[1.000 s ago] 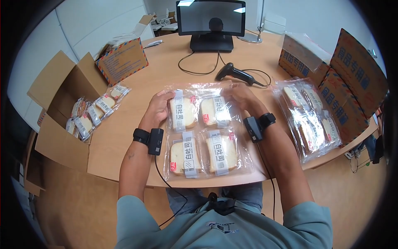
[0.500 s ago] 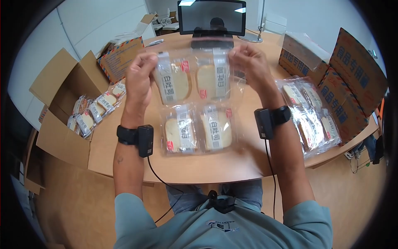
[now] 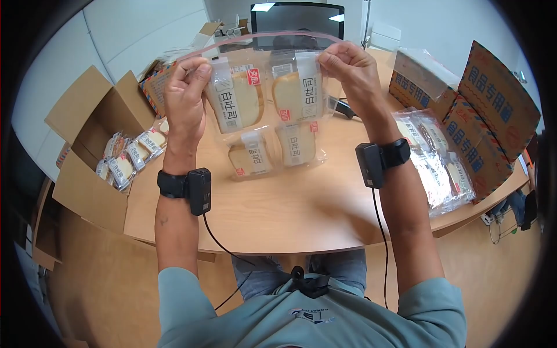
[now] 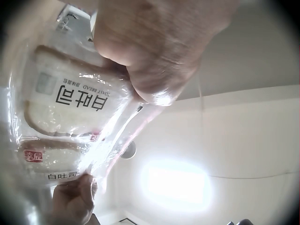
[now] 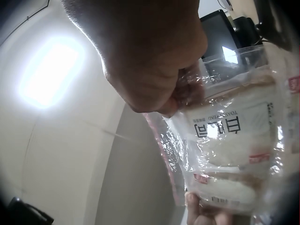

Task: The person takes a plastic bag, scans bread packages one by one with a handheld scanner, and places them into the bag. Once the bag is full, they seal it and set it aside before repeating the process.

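A clear zip bag (image 3: 264, 129) with a pink top strip hangs above the table, holding several wrapped toast slices in two rows. My left hand (image 3: 187, 98) pinches its upper left corner between thumb and fingers. At the upper right corner my right hand (image 3: 357, 75) pinches the plastic the same way. The left wrist view shows the left hand (image 4: 159, 47) close over the bag's top edge, beside a toast pack (image 4: 70, 101). In the right wrist view, the right hand (image 5: 145, 56) grips the film above another toast pack (image 5: 234, 126).
An open carton (image 3: 87, 197) with toast packs (image 3: 120, 168) stands at the left. At the right lie more bagged toast packs (image 3: 435, 165) beside a printed carton (image 3: 478, 133). A monitor (image 3: 296, 17) is at the back; a black scanner (image 3: 343, 108) lies partly behind the bag.
Both hands have raised the bag off the table by its top corners and moved it up and away from the body. It now hangs, its lower row tilted back.
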Demonstrator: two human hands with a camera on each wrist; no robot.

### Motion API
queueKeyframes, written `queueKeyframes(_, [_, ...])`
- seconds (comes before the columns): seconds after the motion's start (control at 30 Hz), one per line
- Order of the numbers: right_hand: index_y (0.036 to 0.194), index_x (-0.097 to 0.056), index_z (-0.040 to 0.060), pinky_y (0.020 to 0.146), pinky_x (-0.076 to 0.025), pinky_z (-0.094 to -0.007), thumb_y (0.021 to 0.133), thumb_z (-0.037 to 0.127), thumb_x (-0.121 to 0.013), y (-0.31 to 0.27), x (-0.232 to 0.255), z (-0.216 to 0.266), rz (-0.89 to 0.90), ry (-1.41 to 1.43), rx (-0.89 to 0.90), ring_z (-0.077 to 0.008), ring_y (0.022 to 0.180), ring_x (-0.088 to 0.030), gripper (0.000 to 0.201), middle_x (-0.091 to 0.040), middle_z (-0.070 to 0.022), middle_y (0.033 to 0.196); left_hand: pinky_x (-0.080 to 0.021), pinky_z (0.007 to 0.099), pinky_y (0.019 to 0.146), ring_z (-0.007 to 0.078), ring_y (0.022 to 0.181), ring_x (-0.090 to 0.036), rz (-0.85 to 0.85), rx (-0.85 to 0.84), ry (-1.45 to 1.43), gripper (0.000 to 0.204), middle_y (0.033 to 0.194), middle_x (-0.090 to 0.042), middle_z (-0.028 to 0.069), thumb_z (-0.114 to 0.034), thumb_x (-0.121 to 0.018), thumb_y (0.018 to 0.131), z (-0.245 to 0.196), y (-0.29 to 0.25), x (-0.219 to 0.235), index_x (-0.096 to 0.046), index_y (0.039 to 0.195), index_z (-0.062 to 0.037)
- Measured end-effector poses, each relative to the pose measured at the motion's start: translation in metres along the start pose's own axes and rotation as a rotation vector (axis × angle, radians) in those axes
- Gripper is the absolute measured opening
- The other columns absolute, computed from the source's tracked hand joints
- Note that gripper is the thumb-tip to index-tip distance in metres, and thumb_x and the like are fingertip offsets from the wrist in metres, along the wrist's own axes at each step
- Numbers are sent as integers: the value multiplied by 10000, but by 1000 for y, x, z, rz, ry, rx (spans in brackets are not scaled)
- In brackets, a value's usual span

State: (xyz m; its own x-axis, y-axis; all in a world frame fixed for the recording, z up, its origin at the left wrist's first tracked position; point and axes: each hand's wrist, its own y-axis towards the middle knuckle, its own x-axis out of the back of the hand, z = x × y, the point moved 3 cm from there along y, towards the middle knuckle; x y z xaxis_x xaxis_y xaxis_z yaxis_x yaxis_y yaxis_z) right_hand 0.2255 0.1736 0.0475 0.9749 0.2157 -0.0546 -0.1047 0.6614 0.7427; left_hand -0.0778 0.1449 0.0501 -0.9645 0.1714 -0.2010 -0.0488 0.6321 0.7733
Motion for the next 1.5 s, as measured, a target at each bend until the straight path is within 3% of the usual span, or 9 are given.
queueKeyframes(0.67, [877, -680, 43, 574, -483, -201, 909, 57, -699, 58, 10, 67, 36, 49, 180, -75, 640, -602, 41, -681, -33, 753, -538, 244, 851, 128, 923, -655, -101, -106, -61, 154, 1003, -693, 79, -36, -668, 939, -23, 52, -23, -633, 1079, 16])
queueKeyframes(0.97, [875, -680, 59, 614, -502, -251, 903, 75, -705, 34, 136, 204, 41, -347, 12, -114, 641, -602, 41, -677, -40, 769, -545, 277, 848, 161, 926, -665, 52, 58, -438, 167, 1016, -685, 86, -26, -647, 934, -4, 34, -168, -629, 1095, 14])
queueKeyframes(1.03, [840, -679, 41, 568, -480, -249, 901, 73, -702, 19, 171, 226, 77, -429, -58, -112, 603, -585, 73, -662, -35, 733, -547, 310, 741, 175, 779, -634, 100, 227, -530, 150, 862, -645, 79, -129, -643, 954, -6, 5, -230, -604, 1024, -3])
queueKeyframes(1.1, [830, -676, 28, 548, -469, -250, 915, 72, -679, -5, 175, 235, 59, -324, -146, -107, 590, -573, 95, -651, -30, 717, -555, 303, 812, 179, 882, -659, 123, 344, -516, 155, 970, -675, 80, -30, -649, 918, 13, -2, -263, -624, 1066, 11])
queueKeyframes(1.17, [819, -673, 16, 528, -458, -250, 929, 70, -655, -13, 208, 236, 46, -211, -233, -102, 576, -561, 123, -639, -24, 701, -516, 285, 613, 113, 698, -592, 18, 430, -639, 91, 832, -626, 23, -50, -665, 869, 26, -16, -301, -637, 955, -39])
queueKeyframes(1.23, [964, -692, 36, 726, -570, -259, 933, 92, -674, -11, 279, 216, 135, -564, -400, -91, 780, -666, 67, -705, -22, 872, -513, 293, 607, 118, 691, -585, 22, 531, -663, 80, 832, -621, 27, -42, -654, 864, 51, -26, -327, -633, 941, -40])
queueKeyframes(1.37, [929, -690, 8, 747, -532, -290, 874, 47, -661, -29, 356, 148, 101, -540, -530, -126, 829, -643, 74, -683, -44, 888, -556, 355, 743, 180, 786, -625, 1, 792, -552, 155, 910, -630, 63, -12, -587, 892, 114, -52, -349, -598, 1047, -5])
queueKeyframes(1.47, [813, -668, 48, 679, -494, -227, 889, 53, -671, -46, 361, 96, 185, -800, -315, -104, 732, -601, 76, -646, -9, 779, -487, 313, 590, 131, 683, -570, -44, 777, -488, 73, 812, -612, 41, -42, -599, 847, 188, -62, -353, -624, 908, -11])
queueKeyframes(1.5, [798, -670, 52, 696, -482, -238, 884, 36, -663, -49, 341, 97, 43, -702, -586, -115, 712, -592, 87, -634, 3, 773, -487, 313, 590, 131, 683, -570, -42, 772, -485, 73, 812, -612, 41, -42, -599, 847, 198, -62, -353, -624, 908, -11])
